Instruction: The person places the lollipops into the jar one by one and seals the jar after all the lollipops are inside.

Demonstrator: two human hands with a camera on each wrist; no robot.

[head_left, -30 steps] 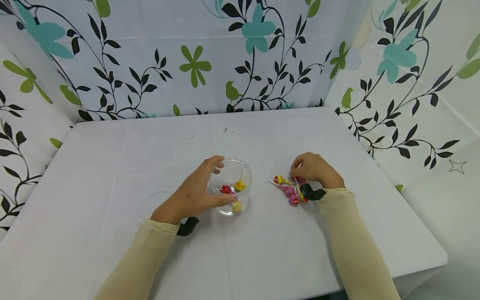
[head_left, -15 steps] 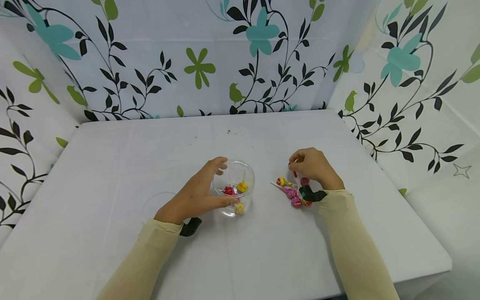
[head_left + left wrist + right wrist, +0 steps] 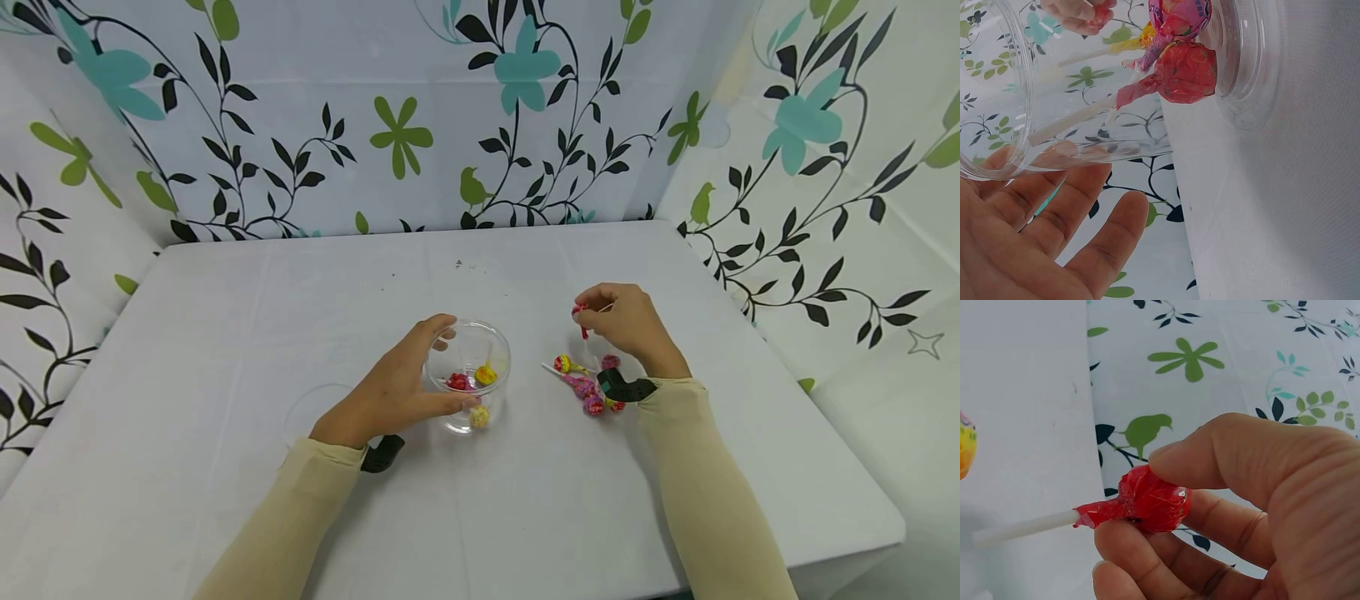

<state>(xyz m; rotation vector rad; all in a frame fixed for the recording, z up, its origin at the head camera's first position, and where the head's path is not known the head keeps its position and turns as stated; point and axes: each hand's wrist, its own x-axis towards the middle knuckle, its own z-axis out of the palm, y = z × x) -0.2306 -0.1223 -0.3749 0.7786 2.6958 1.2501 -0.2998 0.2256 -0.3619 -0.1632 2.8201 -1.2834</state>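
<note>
My left hand [image 3: 393, 383] holds a clear jar [image 3: 501, 346] upright on the table, thumb on the near side and fingers round the far side. Inside the jar are a red lollipop [image 3: 1188, 72], a pink-purple lollipop [image 3: 1182, 15] and a yellow lollipop [image 3: 486, 375], heads down. To the right, my right hand [image 3: 630, 325] pinches another red lollipop [image 3: 1154, 500] by its wrapped head, between thumb and fingers. Its white stick points away from the fingertips in the right wrist view. This hand is raised just beyond a small pile of lollipops [image 3: 593, 405], partly hidden by the wrist strap.
A clear round lid [image 3: 288, 414] lies on the white-covered table [image 3: 420, 517], left of the jar and partly behind the left wrist. Small dark specks [image 3: 460, 264] mark the cloth near the back. A patterned curtain [image 3: 300, 100] hangs behind the table.
My right hand has lifted a red lollipop out of the pile, rising and moving slightly back. The left hand stays on the jar. The head view has shifted slightly.
</note>
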